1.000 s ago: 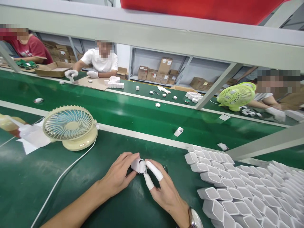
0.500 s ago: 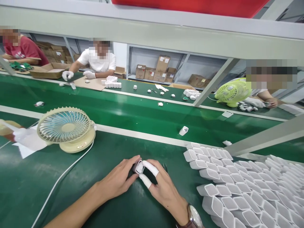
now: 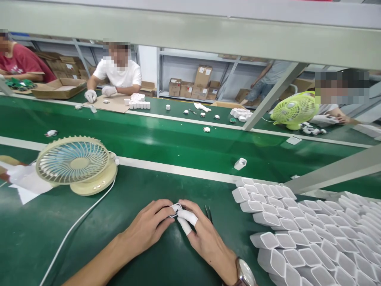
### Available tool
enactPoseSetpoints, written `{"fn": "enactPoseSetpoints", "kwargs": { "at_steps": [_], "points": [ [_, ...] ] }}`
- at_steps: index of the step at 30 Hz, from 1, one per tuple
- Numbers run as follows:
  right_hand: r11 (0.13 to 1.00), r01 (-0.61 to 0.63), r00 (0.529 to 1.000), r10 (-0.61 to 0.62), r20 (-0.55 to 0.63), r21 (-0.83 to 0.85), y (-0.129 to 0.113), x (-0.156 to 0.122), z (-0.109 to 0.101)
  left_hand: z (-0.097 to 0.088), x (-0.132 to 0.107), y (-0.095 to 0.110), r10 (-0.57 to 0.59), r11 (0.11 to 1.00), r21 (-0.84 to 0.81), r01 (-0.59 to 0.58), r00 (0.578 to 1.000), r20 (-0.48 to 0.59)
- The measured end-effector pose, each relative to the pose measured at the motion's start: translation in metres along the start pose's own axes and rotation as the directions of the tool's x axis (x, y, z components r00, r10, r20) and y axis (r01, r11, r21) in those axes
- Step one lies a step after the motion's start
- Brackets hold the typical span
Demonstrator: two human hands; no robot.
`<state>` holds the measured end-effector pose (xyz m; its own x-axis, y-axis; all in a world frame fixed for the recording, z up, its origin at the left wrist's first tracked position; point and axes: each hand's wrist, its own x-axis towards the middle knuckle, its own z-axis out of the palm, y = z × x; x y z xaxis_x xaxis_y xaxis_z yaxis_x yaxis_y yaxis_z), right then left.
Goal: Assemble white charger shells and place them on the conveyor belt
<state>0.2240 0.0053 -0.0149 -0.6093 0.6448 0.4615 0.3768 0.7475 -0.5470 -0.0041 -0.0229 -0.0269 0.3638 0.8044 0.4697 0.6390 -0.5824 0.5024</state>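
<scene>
A small white plastic housing [image 3: 176, 209] with an open end facing up is held between both hands over the green bench. My left hand [image 3: 153, 219] is closed around its left side, with fingers over the rim. My right hand [image 3: 199, 227] wears white finger cots on two fingers and is closed on the housing's right side, fingertips at the opening. Something white and dark shows inside the opening, mostly covered by fingers. Beside my right hand lie dark tweezers [image 3: 208, 213], partly hidden behind it.
Rows of empty white housings [image 3: 297, 234] fill the bench at right. A cream fan [image 3: 79, 163] with a white cable stands at left. Beyond the white edge, a green conveyor [image 3: 149, 137] carries a housing [image 3: 240, 163] and small parts. Co-workers sit across; a metal post [image 3: 336, 169] slants at right.
My left fingers have moved over the housing's opening, and my right fingertips have shifted on it. The housing on the conveyor appears farther right as the view shifts. A person now stands by the shelves.
</scene>
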Motion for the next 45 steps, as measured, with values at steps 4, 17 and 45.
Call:
{"fn": "enactPoseSetpoints", "kwargs": {
  "at_steps": [4, 17, 45],
  "points": [
    [1.000, -0.007, 1.000, 0.008, 0.021, -0.027, 0.005, -0.004, 0.000, -0.001, 0.001, 0.000, 0.017, 1.000, 0.013, -0.017, 1.000, -0.006],
    [0.996, -0.002, 0.995, 0.011, 0.100, -0.085, 0.011, -0.009, 0.003, -0.004, 0.004, 0.002, 0.011, 1.000, -0.023, -0.012, 1.000, -0.025],
    [0.999, 0.004, 1.000, -0.004, 0.010, 0.037, 0.001, 0.000, 0.007, -0.003, 0.002, -0.001, -0.079, 0.979, -0.185, 0.081, 0.997, 0.016]
  ]
}}
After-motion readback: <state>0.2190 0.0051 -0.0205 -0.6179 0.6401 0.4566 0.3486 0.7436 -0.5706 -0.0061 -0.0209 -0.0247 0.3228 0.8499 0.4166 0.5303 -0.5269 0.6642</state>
